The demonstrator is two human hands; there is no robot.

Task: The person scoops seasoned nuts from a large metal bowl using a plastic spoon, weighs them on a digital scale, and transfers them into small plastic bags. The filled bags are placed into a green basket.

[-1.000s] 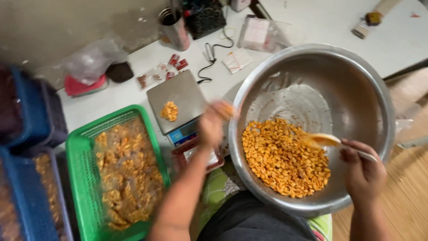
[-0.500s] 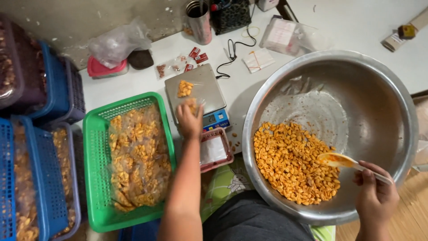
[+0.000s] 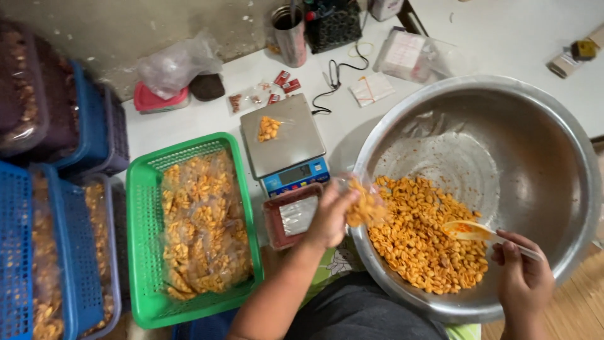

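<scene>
The left hand (image 3: 328, 217) is pinching what looks like a small clear bag of orange snacks (image 3: 363, 203) over the big round steel bowl (image 3: 566, 151). The right hand (image 3: 521, 277), fingers curled tight, is holding a plastic scoop (image 3: 469, 230) inside that bowl. Left of the bowl, the green plastic basket (image 3: 141, 208) is holding many filled bags, and lots of snacks are waiting.

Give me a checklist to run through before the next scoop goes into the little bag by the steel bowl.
1. Left hand grips the small clear bag: ok.
2. Bag over the steel bowl rim, so spills fall inside: ok.
3. Bag mouth open: cannot tell, blurred.
4. Right hand holds the scoop: ok.
5. Orange snacks left in the bowl: ok.
6. Scale platform free: not ok, a snack portion lies on it.
</scene>
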